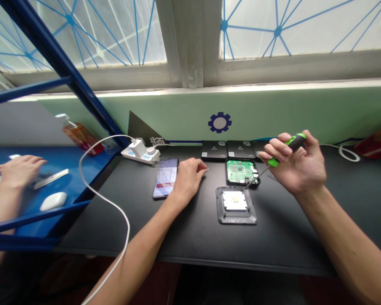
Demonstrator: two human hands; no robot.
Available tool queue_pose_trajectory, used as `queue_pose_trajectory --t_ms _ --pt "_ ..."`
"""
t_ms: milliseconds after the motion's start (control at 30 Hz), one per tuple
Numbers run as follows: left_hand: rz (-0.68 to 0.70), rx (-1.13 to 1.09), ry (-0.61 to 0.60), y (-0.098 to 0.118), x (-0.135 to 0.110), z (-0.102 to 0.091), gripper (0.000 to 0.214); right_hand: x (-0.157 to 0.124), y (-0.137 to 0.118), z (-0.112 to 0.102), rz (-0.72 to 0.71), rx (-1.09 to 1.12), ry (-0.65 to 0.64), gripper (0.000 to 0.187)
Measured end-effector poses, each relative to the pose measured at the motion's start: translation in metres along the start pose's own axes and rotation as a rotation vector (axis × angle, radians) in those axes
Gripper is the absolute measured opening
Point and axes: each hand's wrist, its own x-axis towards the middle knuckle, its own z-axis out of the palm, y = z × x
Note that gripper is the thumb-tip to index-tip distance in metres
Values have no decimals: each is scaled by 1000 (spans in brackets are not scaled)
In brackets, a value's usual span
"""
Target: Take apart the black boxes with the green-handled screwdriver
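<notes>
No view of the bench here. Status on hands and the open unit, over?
Right hand gripping screwdriver, tip at circuit board. Left hand on table beside phone. Cover lies off, in front. Nothing blocking.

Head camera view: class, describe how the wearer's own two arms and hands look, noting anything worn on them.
Both arms are bare as far as the picture shows: no sleeves, gloves, watch or bands. The left hand and right hand show no rings or markings. The co-worker's hand over the blue table is not the wearer's.
</notes>
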Motion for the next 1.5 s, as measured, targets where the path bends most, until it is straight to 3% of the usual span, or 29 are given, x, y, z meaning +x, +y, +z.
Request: queue_pose_trajectory --t_ms 167,700,1000,1100,1500 --pt "111 129 -4 -3 -3 5 8 -2 0 1 15 26 1 34" --pt "98 221 16 -6 -3 13 5 -1 2 2 25 26 -3 34" --pt "-81 205 39 -4 0 -2 15 -3 2 -2 40 107 -5 32" --pt "-131 181 -9 -7 2 -5 10 -3 2 -3 53 136 -8 32" --pt "-139 123 -98 -6 2 -3 11 -2 1 -6 78 148 -33 31"
